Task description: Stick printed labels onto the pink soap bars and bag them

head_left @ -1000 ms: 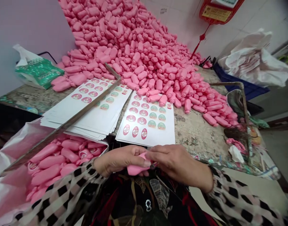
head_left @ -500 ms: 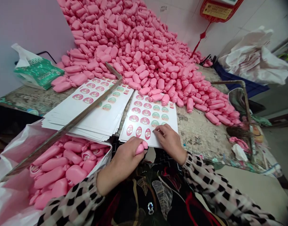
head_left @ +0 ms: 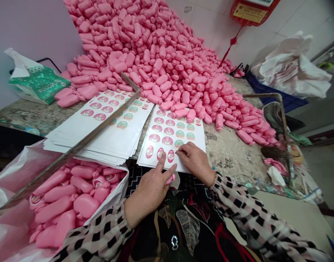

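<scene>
A small pink plastic bottle (head_left: 171, 178) shows partly below my left hand (head_left: 153, 185), tucked under its curled fingers. That hand's forefinger and thumb stretch out onto a sheet of stickers (head_left: 145, 160), by the bottom row of oval ones. My right hand (head_left: 195, 160) rests on the same sheet, fingers bent together, the tips at the right edge of an oval pink sticker (head_left: 170, 156). Whether the sticker's edge is lifted I cannot tell. Round pink and green stickers fill the rows above.
A large heap of pink bottles (head_left: 156, 58) covers the table's back. More sticker sheets (head_left: 71, 134) lie left, under a slanting metal bar (head_left: 95, 136). A white sack (head_left: 8, 193) of bottles stands at lower left. A metal frame (head_left: 282, 116) rises at right.
My left hand has moved forward and turned, its forefinger and thumb now reaching onto the sheet, with the bottle lower beneath it. My right hand stays at the same sticker.
</scene>
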### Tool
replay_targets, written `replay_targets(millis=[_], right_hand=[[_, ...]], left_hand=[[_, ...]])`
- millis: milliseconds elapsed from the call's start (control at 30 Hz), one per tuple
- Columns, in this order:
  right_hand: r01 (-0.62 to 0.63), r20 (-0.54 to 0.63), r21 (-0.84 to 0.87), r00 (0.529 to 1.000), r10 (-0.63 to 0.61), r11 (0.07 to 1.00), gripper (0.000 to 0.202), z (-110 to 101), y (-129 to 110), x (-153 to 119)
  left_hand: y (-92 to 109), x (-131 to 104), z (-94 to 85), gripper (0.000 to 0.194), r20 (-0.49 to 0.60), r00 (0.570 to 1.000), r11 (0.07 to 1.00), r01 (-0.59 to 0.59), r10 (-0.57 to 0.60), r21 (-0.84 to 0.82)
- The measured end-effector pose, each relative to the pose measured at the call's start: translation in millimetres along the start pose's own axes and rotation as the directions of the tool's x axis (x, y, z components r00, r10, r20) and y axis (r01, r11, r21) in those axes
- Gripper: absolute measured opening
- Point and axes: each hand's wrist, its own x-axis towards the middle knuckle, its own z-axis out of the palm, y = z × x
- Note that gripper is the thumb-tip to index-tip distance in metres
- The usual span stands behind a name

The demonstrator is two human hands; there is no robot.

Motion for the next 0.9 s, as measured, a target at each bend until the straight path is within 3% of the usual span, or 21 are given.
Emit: replay_targets(millis=[333, 900], right_hand=[[0.042, -0.01, -0.032, 0.999, -0.042, 0.999, 0.021, 0.6, 0.3, -4.1], [0.053, -0.036, -0.084, 0.998, -0.056, 0.995, 0.019, 1.8, -1.5, -8.2]], left_hand=[[-3.0, 1.4, 8.1, 0.045, -0.037, 0.999, 1.0, -0.003, 0.002, -0.029], [-7.4, 3.6, 22.5, 0.05, -0.071, 0.997, 0.981, 0.007, 0.007, 0.196]])
